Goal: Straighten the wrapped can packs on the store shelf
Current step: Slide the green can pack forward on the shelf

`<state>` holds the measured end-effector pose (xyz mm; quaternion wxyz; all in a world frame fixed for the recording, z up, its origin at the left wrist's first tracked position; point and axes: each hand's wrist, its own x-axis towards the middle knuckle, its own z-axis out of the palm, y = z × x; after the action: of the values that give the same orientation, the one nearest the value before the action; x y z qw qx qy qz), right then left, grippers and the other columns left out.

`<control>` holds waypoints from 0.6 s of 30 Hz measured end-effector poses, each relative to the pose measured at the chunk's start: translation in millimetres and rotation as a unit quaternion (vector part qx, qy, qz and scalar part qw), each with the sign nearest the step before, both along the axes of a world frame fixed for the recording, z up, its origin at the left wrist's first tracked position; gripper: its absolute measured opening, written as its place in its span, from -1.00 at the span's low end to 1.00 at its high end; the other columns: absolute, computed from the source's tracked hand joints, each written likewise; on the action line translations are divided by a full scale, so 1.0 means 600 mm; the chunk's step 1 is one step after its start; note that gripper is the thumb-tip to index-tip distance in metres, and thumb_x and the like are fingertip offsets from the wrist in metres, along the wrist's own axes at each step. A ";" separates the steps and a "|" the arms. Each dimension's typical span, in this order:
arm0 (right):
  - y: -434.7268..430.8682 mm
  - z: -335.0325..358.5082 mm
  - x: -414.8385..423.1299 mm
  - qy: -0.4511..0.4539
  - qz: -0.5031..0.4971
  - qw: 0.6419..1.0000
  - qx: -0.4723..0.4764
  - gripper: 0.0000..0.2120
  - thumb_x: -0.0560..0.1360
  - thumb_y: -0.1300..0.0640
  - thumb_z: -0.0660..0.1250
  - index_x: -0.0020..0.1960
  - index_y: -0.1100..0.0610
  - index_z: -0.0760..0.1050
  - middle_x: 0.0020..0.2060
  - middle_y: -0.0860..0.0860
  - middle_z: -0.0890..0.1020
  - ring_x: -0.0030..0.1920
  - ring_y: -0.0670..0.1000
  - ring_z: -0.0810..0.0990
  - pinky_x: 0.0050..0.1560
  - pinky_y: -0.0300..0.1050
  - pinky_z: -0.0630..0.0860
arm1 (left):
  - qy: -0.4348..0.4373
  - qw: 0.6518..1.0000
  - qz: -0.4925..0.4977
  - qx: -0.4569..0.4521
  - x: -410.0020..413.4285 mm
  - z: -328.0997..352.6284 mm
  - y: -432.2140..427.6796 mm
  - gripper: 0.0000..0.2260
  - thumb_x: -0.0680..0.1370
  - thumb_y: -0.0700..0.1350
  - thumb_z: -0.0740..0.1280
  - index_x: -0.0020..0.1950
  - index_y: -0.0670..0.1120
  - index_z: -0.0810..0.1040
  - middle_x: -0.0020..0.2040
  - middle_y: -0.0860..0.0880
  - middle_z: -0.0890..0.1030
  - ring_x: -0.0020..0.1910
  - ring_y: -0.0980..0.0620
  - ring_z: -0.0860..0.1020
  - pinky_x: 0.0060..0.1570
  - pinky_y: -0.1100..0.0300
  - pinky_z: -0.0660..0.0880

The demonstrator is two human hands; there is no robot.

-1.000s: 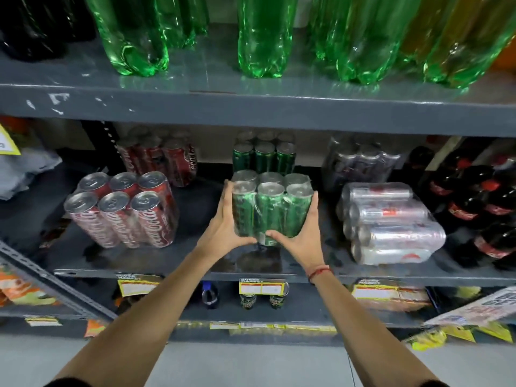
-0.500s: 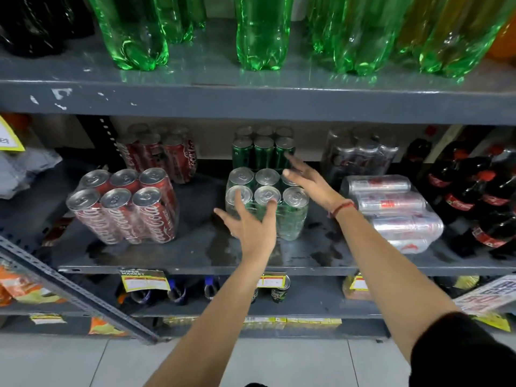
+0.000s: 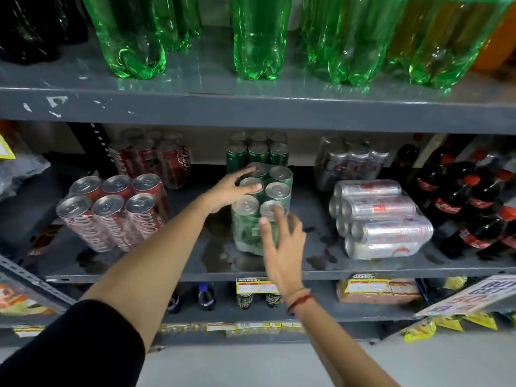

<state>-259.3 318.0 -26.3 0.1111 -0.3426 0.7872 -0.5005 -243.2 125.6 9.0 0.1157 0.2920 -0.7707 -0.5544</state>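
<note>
Two hands meet the green pack mid-shelf. My left hand lies flat on its tops, my right hand spread against its front, neither clenched; I should push evenly, squaring it.

Light shines from above on the green bottles. Under the shelf it is dim. Edges bend; the right hand looks blurry.

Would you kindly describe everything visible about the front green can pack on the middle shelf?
The front green can pack holds six green cans with silver tops, two across and three deep, in clear shrink wrap. It stands upright at the centre of the grey middle shelf, before another green pack. The left hand rests fingers on its top; the right hand is open against its front.
</note>
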 end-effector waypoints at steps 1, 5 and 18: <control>0.000 0.000 0.021 -0.007 0.010 1.000 -0.006 -0.32 0.42 -0.41 -0.05 0.46 -0.15 0.24 0.40 0.04 0.24 0.39 0.06 0.20 0.36 -0.13 0.13 | -0.018 0.999 -0.007 -0.030 -0.004 0.007 -0.005 -0.48 0.49 -0.03 0.39 0.43 0.02 0.34 0.43 -0.04 0.38 0.40 0.02 0.35 0.31 0.22 0.30; -0.004 0.015 -0.005 -0.016 -0.019 0.998 -0.063 -0.39 0.48 -0.34 0.03 0.45 -0.09 0.27 0.37 0.07 0.27 0.41 0.06 0.29 0.40 -0.07 0.24 | -0.003 0.985 0.110 -0.136 0.005 0.003 0.015 -0.63 0.53 -0.04 0.34 0.31 -0.11 0.50 0.28 -0.14 0.55 0.28 -0.06 0.50 0.17 0.30 0.34; -0.076 0.045 -0.211 -0.023 0.144 0.985 0.095 -0.30 0.34 -0.25 0.42 0.43 -0.19 0.31 0.41 -0.06 0.42 0.46 0.07 0.28 0.49 0.07 0.15 | 0.073 0.968 0.212 -0.110 0.053 -0.063 0.147 -0.07 0.18 -0.03 0.61 0.40 0.04 0.15 0.48 -0.20 0.13 0.47 -0.14 0.14 0.35 0.04 0.25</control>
<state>-385.7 272.3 0.9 0.2317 -0.4284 0.7711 -0.4100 -211.4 213.7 -29.1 0.3182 0.3926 -0.7369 -0.4490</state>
